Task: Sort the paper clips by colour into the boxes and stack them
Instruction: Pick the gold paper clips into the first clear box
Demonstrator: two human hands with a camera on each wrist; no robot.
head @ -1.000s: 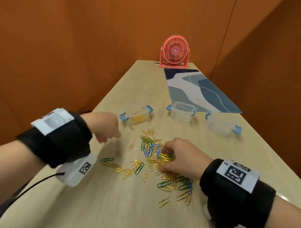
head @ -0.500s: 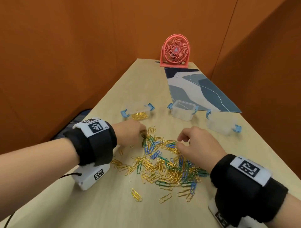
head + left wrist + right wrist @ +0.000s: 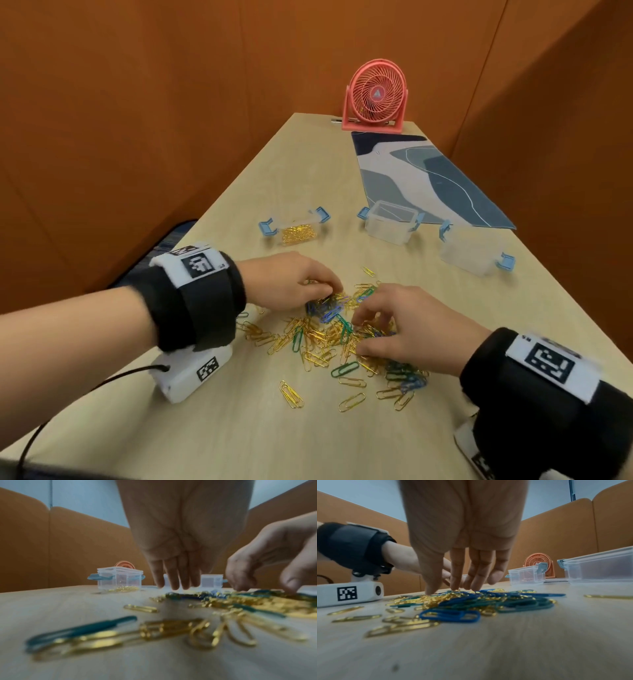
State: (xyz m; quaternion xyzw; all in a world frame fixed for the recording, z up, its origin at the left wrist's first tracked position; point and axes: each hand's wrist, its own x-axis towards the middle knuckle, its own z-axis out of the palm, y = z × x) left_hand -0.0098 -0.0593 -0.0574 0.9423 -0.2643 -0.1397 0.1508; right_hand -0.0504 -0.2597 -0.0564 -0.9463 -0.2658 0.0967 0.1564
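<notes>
A pale wooden table (image 3: 212,428) carries it all. Under and just ahead of both hands sprawls a loose heap of paper clips (image 3: 329,335), gold, green and blue mixed, with stray gold ones trailing back toward the wrists. Beyond the left hand sits a clear box (image 3: 297,230) holding gold clips; beyond the right hand stand a second clear box (image 3: 390,226) and, further right, a third clear box (image 3: 471,255). Further off lies a blue patterned mat (image 3: 428,181), and at the far end a pink fan (image 3: 376,97).
</notes>
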